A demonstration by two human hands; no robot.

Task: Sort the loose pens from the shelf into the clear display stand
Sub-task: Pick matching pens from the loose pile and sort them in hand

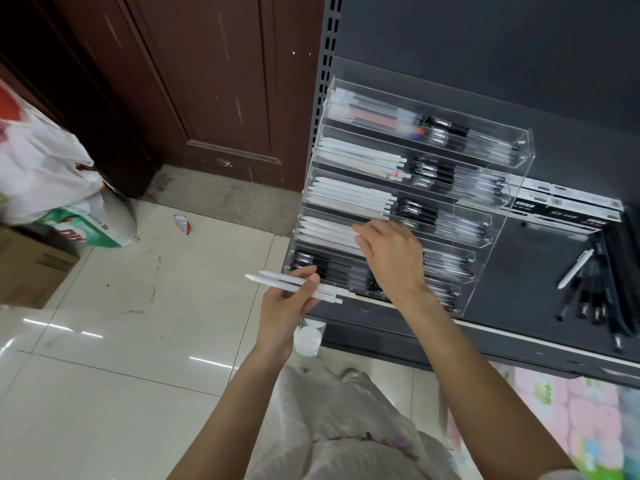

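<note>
A clear tiered display stand (498,209) sits on the dark shelf (519,292), its rows filled with white pens on the left and black pens on the right. My left hand (287,306) holds two white pens (277,281) in front of the stand's lower left corner. My right hand (388,251) reaches into the fourth row, fingertips on the white pens (325,230) lying there; whether it pinches one is hidden. To the right of the stand, loose pens lie on the shelf: one white (575,268), several black (588,299).
Flat black-and-white pen boxes (568,209) lie behind the loose pens. A brown door (194,81) stands at the left, with plastic bags (45,161) and a cardboard box (31,268) on the tiled floor. A white bag (346,427) hangs below my arms.
</note>
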